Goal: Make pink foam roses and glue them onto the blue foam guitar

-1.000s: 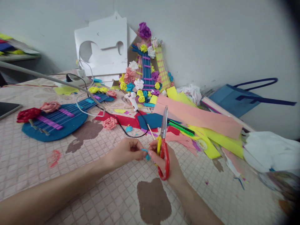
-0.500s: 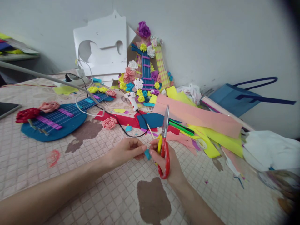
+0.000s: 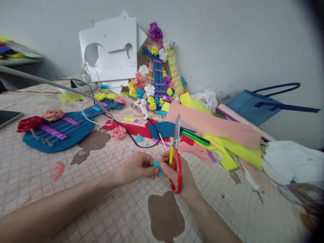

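A small piece of light-blue paper (image 3: 157,164) is pinched between the fingertips of my left hand (image 3: 138,167) and my right hand (image 3: 184,173). My right hand also keeps hold of scissors (image 3: 176,162) with red and yellow handles, blades pointing up and away and looking closed. Past my hands lie a thin wooden stick (image 3: 162,141), a pink paper flower (image 3: 117,132) and a red paper strip (image 3: 134,130). A white glue gun (image 3: 142,108) stands behind them. To the left rests a blue guitar-shaped craft (image 3: 76,130) with purple bars and paper flowers.
Pink paper (image 3: 215,125), yellow strips (image 3: 243,152) and a green cutter (image 3: 194,136) lie to the right. A black cord (image 3: 134,142) loops behind my hands. At the back lean flowered guitar crafts (image 3: 158,74) and a white cut-out board (image 3: 111,50). A blue bag (image 3: 250,106) sits far right.
The light-blue paper has turned and shows more between my fingertips. My left hand has shifted slightly, and the scissors have tipped a little to the left.
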Motion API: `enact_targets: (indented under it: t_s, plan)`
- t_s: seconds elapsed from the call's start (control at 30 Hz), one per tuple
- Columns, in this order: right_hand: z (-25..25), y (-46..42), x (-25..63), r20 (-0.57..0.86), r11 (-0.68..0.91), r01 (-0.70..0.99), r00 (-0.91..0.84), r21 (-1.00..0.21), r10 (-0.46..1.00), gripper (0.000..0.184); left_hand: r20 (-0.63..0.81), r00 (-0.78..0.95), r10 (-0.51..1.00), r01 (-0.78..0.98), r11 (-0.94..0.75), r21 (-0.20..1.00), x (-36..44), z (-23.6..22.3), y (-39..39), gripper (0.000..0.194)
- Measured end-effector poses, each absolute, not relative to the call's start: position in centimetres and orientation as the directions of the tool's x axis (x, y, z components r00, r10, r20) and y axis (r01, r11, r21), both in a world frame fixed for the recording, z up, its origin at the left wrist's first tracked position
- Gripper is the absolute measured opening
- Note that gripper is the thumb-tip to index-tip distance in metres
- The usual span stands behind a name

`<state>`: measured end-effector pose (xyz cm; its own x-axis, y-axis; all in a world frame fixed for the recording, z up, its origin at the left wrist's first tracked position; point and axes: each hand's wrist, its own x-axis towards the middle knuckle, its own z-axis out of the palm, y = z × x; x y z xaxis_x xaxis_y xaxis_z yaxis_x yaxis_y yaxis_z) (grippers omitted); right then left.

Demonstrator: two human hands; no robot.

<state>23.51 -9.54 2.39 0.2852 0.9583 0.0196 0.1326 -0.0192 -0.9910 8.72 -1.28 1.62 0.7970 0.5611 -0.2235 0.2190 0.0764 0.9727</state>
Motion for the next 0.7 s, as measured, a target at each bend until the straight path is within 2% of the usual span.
enact_targets:
  t_s: [0.13,0.3,0.43,0.6,0.7]
  plan:
    - [2.30,-9.55,23.51,0.024,-0.022,0.149,0.300,-0.989,0.954,0.021,-0.203,0.808,0.554,0.252,-0.013,0.968,8.70,1.71,-1.49,0.025]
    - [2.24,-9.51,23.59,0.033,-0.024,0.187,0.300,-0.982,0.954,0.021,-0.213,0.815,0.540,0.235,0.028,0.972,8.67,1.51,-1.63,0.021]
    - [2.21,-9.50,23.66,0.028,-0.029,0.180,0.306,-0.983,0.952,0.020,-0.159,0.829,0.536,0.216,-0.046,0.975,8.55,1.39,-1.14,0.024]
    - [2.01,-9.64,23.75,0.000,-0.052,0.170,0.293,-0.984,0.956,0.024,-0.186,0.774,0.605,0.178,0.074,0.981,8.70,1.69,-0.69,0.030]
    - [1.98,-9.64,23.54,-0.038,-0.088,0.168,0.281,-0.982,0.959,0.028,-0.195,0.736,0.648,0.182,0.088,0.979,8.77,1.93,-0.74,0.030]
